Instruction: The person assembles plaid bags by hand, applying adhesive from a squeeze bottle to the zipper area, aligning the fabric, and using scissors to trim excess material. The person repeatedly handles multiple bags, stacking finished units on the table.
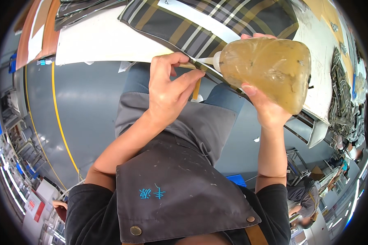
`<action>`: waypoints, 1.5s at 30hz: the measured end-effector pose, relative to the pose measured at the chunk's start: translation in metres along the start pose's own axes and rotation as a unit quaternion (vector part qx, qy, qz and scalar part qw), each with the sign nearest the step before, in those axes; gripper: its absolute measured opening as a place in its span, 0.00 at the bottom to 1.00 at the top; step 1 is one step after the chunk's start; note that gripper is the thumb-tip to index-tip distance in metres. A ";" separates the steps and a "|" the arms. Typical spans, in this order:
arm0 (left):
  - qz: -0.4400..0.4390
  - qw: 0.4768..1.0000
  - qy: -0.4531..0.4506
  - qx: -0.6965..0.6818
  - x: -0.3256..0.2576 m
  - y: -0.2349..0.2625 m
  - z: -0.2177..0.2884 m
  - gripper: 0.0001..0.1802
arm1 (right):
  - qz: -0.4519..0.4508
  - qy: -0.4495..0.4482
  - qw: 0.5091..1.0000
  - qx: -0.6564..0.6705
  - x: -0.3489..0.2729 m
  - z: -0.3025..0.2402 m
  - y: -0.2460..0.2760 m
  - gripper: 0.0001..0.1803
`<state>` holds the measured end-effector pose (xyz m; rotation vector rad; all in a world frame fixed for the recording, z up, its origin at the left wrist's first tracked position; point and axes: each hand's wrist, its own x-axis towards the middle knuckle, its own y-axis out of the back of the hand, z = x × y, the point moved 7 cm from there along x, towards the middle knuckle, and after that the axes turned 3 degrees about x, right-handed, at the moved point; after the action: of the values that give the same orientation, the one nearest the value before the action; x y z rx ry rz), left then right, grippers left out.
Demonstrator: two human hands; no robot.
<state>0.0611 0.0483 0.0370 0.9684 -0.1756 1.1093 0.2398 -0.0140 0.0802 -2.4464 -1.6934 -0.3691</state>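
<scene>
At six o'clock my apron (184,175) is showing blue stitched characters (152,193). Toward twelve, plaid fabric (233,18) is bearing a lettered white strip (204,20). At two, my half-hidden right fingers (250,89) are clamping an amber bottle (268,69); my left fingers (175,59) are pinching the fabric's edge.

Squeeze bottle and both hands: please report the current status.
Right hand holding squeeze bottle, lying sideways. Left fingers at edge of plaid fabric, near nozzle. White strip lying across fabric.

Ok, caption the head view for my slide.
The right grip holds a translucent amber plastic bottle, its white conical nozzle at the edge of dark plaid fabric touched by the left grip.
</scene>
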 end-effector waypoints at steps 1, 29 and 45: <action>-0.003 1.000 0.002 0.000 0.000 0.000 0.000 0.18 | -0.001 0.000 1.000 0.001 0.000 -0.002 -0.001 0.42; -0.040 0.942 0.296 -0.150 -0.011 -0.003 -0.011 0.10 | 0.067 -0.223 0.859 0.457 0.038 0.063 -0.006 0.45; -0.089 0.787 0.557 -0.251 -0.027 -0.007 -0.032 0.12 | 0.054 -0.218 0.888 0.401 0.034 0.069 -0.007 0.43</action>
<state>0.0433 0.0529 -0.0010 -0.2422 0.5628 1.2043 0.2525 0.0365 0.0233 -2.0205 -1.4007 0.8037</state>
